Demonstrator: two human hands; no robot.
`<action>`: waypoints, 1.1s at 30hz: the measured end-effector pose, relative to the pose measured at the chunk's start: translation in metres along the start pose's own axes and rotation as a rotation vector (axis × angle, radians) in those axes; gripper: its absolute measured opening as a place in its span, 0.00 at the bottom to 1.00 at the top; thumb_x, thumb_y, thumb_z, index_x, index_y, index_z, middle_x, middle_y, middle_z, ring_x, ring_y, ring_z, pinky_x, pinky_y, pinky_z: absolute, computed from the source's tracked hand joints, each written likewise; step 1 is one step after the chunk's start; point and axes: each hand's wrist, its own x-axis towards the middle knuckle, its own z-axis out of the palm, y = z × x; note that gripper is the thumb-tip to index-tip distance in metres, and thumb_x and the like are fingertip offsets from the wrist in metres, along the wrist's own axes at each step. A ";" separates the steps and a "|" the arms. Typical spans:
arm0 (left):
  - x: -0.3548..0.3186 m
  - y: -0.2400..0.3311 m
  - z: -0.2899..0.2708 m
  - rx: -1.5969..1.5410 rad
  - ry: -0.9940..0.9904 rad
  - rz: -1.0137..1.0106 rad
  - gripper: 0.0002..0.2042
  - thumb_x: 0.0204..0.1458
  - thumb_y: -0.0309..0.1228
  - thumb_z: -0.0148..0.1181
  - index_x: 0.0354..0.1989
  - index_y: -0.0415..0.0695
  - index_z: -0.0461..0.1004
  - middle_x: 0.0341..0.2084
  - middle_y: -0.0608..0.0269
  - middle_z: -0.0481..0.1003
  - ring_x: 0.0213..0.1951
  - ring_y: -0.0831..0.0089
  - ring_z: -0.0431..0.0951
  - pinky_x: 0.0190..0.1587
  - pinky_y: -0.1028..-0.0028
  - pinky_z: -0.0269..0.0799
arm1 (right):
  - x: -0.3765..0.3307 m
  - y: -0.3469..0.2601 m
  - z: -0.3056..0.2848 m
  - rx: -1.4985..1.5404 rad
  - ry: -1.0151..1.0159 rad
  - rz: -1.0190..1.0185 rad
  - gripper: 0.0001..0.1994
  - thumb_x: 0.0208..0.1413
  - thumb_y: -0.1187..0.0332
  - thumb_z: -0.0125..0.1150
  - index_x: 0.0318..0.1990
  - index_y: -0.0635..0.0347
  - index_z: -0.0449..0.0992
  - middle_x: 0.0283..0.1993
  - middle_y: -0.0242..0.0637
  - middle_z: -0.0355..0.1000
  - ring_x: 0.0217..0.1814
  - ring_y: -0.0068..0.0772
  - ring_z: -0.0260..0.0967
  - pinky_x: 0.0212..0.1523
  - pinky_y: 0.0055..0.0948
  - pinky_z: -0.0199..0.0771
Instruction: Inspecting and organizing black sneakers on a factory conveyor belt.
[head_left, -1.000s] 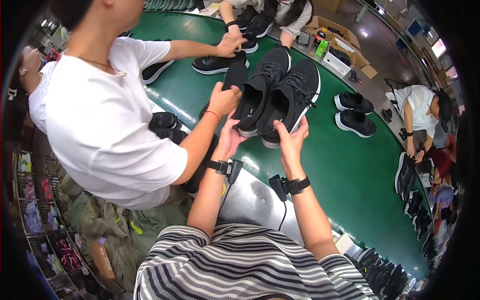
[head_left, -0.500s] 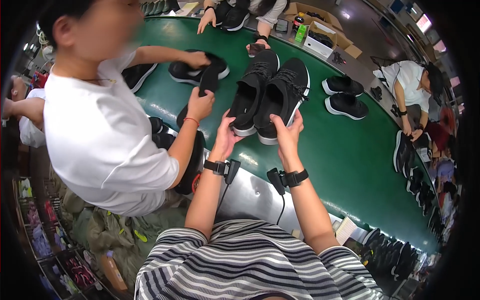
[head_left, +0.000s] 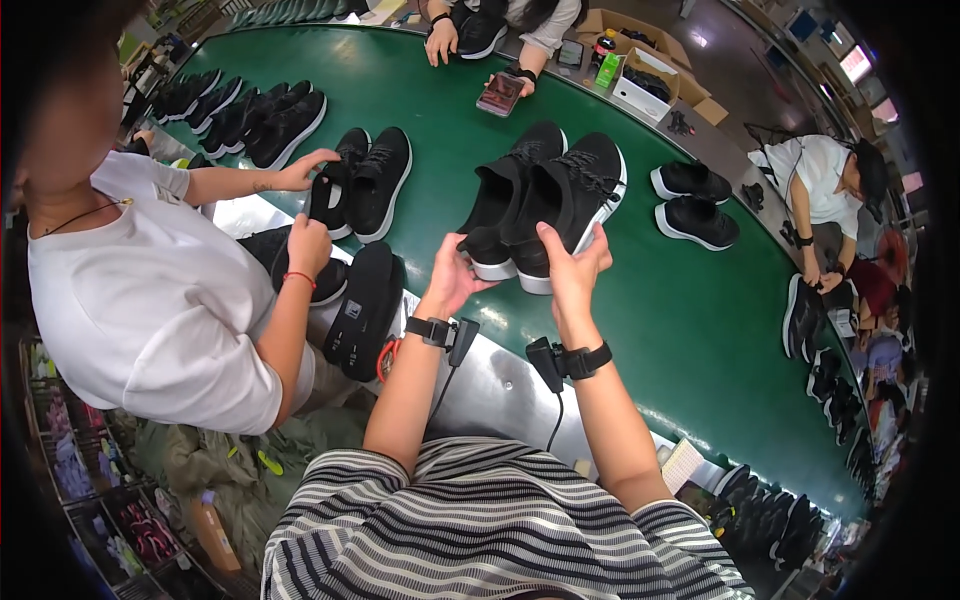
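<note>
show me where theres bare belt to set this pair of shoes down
Bare green belt lies right of the held pair of shoes, below the two loose shoes. Another strip runs beyond the toes toward the phone. It is crowded left, by the co-worker's pair.

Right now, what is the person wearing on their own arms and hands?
Both forearms are bare, with no sleeves reaching them. The left hand and the right hand wear no gloves. Each wrist carries a black strap with a small black box-shaped device attached; a thin dark cable hangs from each device. The black-and-white striped shirt shows below.
</note>
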 end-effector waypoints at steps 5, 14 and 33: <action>0.000 -0.001 -0.002 0.008 0.046 0.002 0.32 0.50 0.51 0.45 0.57 0.39 0.58 0.54 0.47 0.61 0.54 0.53 0.67 0.54 0.47 0.63 | 0.001 0.001 0.000 -0.020 -0.006 -0.019 0.48 0.40 0.56 0.72 0.63 0.69 0.48 0.62 0.53 0.42 0.66 0.50 0.44 0.64 0.37 0.51; -0.005 -0.023 0.008 0.117 0.027 0.253 0.21 0.54 0.43 0.47 0.52 0.42 0.64 0.49 0.55 0.68 0.50 0.60 0.72 0.49 0.51 0.71 | 0.001 0.007 -0.020 -0.227 0.087 -0.171 0.42 0.39 0.59 0.73 0.59 0.74 0.59 0.57 0.55 0.61 0.58 0.42 0.60 0.57 0.37 0.61; -0.015 -0.008 0.022 -0.007 0.034 -0.039 0.30 0.51 0.50 0.44 0.57 0.41 0.60 0.54 0.46 0.64 0.53 0.53 0.69 0.54 0.49 0.64 | 0.002 0.005 -0.027 -0.009 0.021 -0.042 0.46 0.40 0.57 0.72 0.63 0.66 0.51 0.61 0.56 0.43 0.64 0.52 0.47 0.63 0.38 0.51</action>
